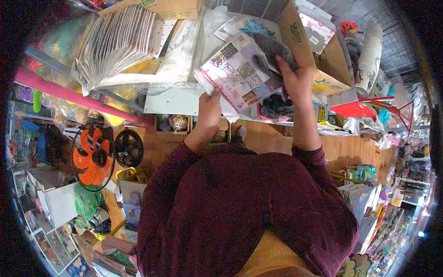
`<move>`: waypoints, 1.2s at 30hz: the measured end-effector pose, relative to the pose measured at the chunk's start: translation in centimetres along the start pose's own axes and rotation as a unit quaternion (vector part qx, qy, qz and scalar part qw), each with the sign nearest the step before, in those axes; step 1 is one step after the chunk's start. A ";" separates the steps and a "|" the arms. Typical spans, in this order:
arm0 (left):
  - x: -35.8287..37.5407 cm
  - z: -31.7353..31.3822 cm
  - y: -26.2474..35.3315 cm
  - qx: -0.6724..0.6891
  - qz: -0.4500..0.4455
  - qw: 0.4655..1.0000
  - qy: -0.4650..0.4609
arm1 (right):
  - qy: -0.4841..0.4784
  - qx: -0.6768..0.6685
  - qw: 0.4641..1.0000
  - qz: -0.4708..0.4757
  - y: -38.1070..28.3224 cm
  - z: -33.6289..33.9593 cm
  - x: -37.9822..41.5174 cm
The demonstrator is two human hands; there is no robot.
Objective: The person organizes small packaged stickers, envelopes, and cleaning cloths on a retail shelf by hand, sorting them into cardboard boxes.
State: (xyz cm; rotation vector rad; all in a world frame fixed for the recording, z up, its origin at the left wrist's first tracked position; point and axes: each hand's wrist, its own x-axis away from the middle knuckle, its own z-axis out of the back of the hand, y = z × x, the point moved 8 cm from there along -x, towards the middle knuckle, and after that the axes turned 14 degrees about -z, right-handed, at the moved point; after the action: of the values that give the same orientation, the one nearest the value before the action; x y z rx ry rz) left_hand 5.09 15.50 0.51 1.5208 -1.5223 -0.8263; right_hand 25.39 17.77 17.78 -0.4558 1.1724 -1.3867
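My left hand (210, 111) pinches the lower left edge of a flat printed packet (237, 76) with a patchwork of patterned squares and a pink border. My right hand (296, 81) is closed on a dark grey, clear-wrapped packet (272, 48) that overlaps the printed one on its right side. Blue shapes show at the dark packet's upper end. Both packets are above the white table (170, 105). An open cardboard box (302, 44) stands just beyond my right hand.
A fanned stack of envelopes (117, 46) lies in a box at upper left. Stacked white cups (370, 55) and a red folder (350, 108) are at right. An orange fan (93, 157) stands at left, near a pink bar (69, 92).
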 end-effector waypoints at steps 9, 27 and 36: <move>0.8 -1.9 -0.9 0.220 0.088 0.969 -0.069 | -0.154 -0.195 0.960 -0.127 -3.4 -1.1 2.6; 1.5 -1.7 -2.0 0.288 0.063 0.948 -0.118 | 0.025 0.230 0.954 0.188 -8.5 -0.4 4.1; 1.3 -0.7 -5.2 0.171 -0.032 0.960 -0.221 | -0.184 0.303 0.907 0.228 -2.1 -11.8 8.8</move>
State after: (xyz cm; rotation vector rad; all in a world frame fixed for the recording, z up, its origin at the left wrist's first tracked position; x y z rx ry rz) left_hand 8.16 13.99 -3.60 1.7165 -2.0351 -1.0315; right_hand 12.57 13.69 11.41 0.0144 0.4511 -1.1094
